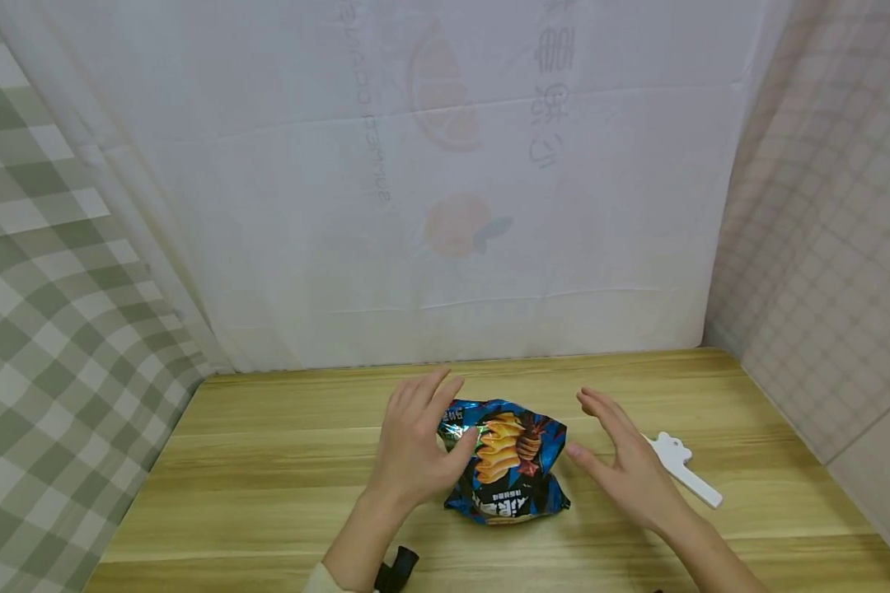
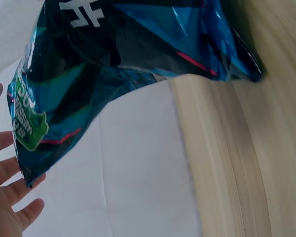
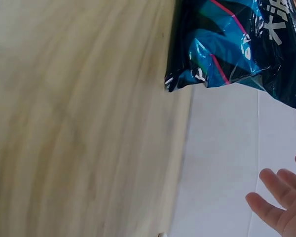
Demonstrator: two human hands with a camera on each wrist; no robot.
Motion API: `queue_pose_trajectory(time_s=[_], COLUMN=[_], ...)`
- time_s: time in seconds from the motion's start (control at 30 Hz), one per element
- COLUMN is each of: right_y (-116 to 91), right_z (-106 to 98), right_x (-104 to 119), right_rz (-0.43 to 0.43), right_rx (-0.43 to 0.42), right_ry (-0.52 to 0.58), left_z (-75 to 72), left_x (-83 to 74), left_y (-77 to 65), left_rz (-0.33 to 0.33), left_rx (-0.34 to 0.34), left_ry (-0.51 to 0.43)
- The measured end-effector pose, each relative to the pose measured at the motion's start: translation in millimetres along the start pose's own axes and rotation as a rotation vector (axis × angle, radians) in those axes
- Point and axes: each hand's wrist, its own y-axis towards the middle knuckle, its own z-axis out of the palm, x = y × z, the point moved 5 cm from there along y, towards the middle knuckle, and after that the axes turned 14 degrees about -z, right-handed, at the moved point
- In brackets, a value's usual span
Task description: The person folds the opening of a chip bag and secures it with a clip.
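A shiny blue and black bag of chips point(image 1: 506, 465) lies on the wooden table between the two hands. At its left side is my left hand point(image 1: 418, 445), fingers spread and thumb over the bag's edge in the head view. In the left wrist view the fingers point(image 2: 10, 185) show beside and behind a corner of the bag point(image 2: 103, 49). Off the bag's right side, my right hand point(image 1: 626, 469) has its fingers extended, thumb tip close to the bag. The right wrist view shows these fingers point(image 3: 278, 195) apart from the bag point(image 3: 232, 44).
Just right of the right hand lies a white clip-like piece point(image 1: 686, 473) with a scalloped end and a straight bar. A black object point(image 1: 398, 570) shows beside the left wrist. White printed cloth point(image 1: 304, 247) rises behind the table point(image 1: 267, 478), with checked cloth point(image 1: 59, 272) at the left.
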Motion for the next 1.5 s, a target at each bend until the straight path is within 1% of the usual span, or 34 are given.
queue_pose_trajectory(time_s=[0.1,0.23,0.43,0.53,0.63,0.77,0.83,0.93,1.03,1.17,1.27,1.5], right_y=[1.6,3.2,4.9,6.4,8.1,10.0,11.3,13.9,15.1,14.3,14.3,14.9], right_z=[1.9,3.5,3.8,4.8,6.4,7.2,8.0,10.2,12.0,12.1,11.6,10.4], right_x=[1.0,2.8,3.5,3.6,4.1,5.5,6.1,6.8,7.1,8.2,9.9,14.7], right_rz=[-0.009,-0.015,-0.017,-0.015,0.005,0.052,0.062,0.043,0.019,0.019,0.017,-0.031], right_rx=[-0.011,-0.022,-0.042,-0.047,-0.037,-0.024,-0.024,-0.035,-0.053,-0.078,-0.092,-0.132], right_ry=[0.007,0.020,0.055,0.076,0.098,0.124,0.139,0.160,0.165,0.165,0.163,0.171], left_z=[3.6,9.3,19.0,21.8,23.6,25.9,25.9,24.3,23.2,23.5,23.4,25.2], left_x=[-3.9,-8.5,-15.2,-17.5,-19.2,-21.5,-22.8,-24.6,-26.0,-27.5,-28.5,-31.1], left_y=[1.1,2.9,5.5,6.0,6.5,8.0,8.9,10.2,11.6,12.3,12.1,10.9], left_rz=[0.018,0.031,0.027,0.023,0.020,0.016,0.014,0.018,0.022,0.015,0.015,0.029], left_rx=[0.003,0.004,0.013,0.007,0.001,0.014,0.015,-0.006,-0.012,0.013,0.019,0.030], left_ry=[-0.026,-0.039,-0.081,-0.095,-0.102,-0.115,-0.126,-0.139,-0.143,-0.138,-0.131,-0.091])
